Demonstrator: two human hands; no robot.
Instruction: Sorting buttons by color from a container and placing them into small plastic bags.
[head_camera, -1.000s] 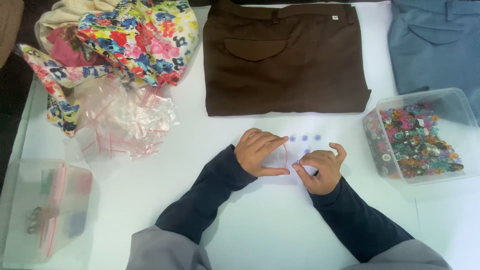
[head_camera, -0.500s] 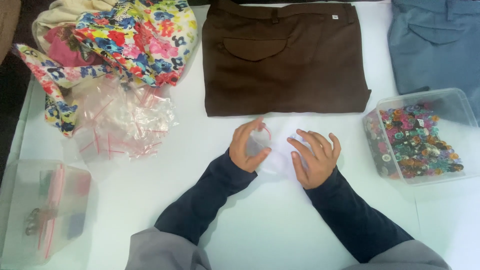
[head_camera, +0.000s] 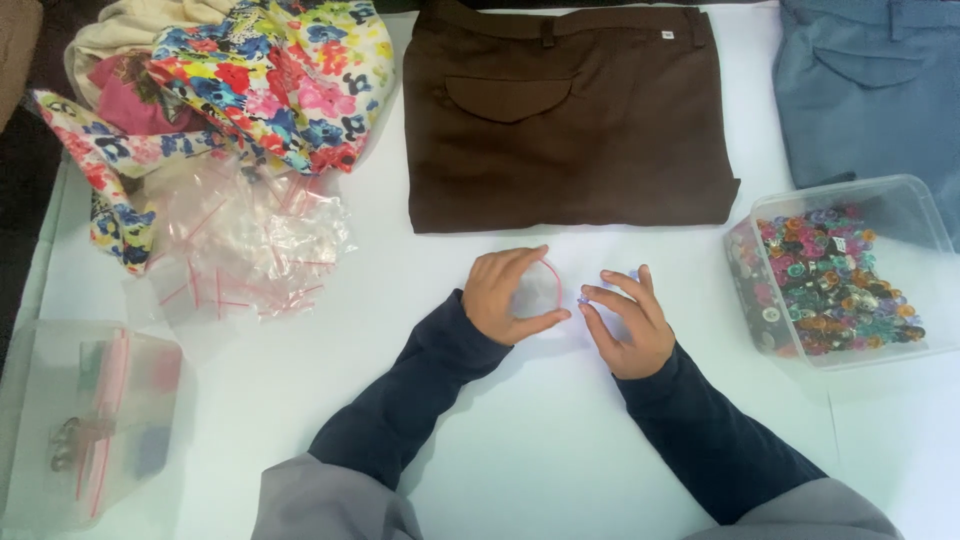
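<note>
The white worktop (head_camera: 540, 440) lies bare along its near edge between the two sleeves, and in a strip from there towards the left. Ahead of the left hand (head_camera: 510, 297) and right hand (head_camera: 625, 325), brown trousers (head_camera: 565, 110) close off the far edge, with only a narrow bare band before them. To the right a clear tub of buttons (head_camera: 840, 270) blocks the way, blue trousers (head_camera: 870, 85) behind it. To the left lie loose plastic bags (head_camera: 245, 245), floral cloth (head_camera: 230, 75) at the far-left corner, and a clear box (head_camera: 90, 420) at the near-left edge.
</note>
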